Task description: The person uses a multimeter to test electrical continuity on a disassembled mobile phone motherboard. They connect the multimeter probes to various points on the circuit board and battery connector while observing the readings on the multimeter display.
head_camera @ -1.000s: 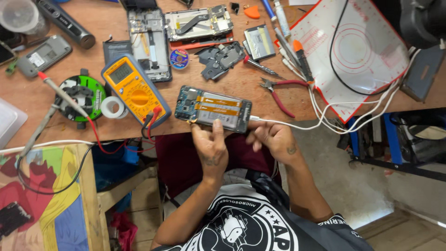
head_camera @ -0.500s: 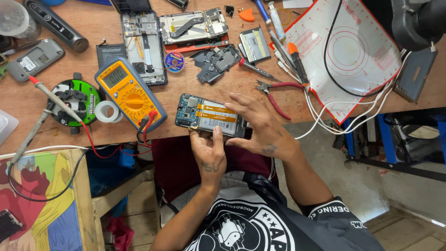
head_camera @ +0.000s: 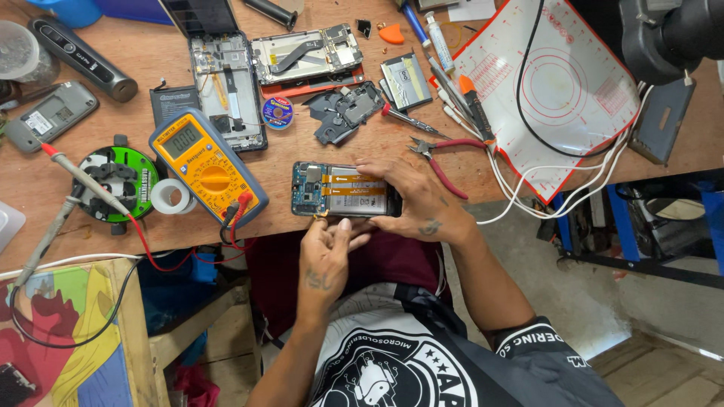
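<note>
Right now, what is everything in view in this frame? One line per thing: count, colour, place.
opened phone with orange flex strips: 1, dark, table's near edge, under both hands
yellow multimeter: 1, yellow and blue, left of that phone
red-tipped probe: 1, grey, lying across the green round holder
green round holder: 1, green and black, left of multimeter
white tape roll: 1, white, beside multimeter
disassembled phone frames: 2, dark and silver, table's far side
red-handled pliers: 1, red, right of held phone
white silicone mat: 1, white with red print, right
wooden table: 1, brown
left hand: 1, fingertips at phone's near edge
right hand: 1, gripping phone's right end
</note>
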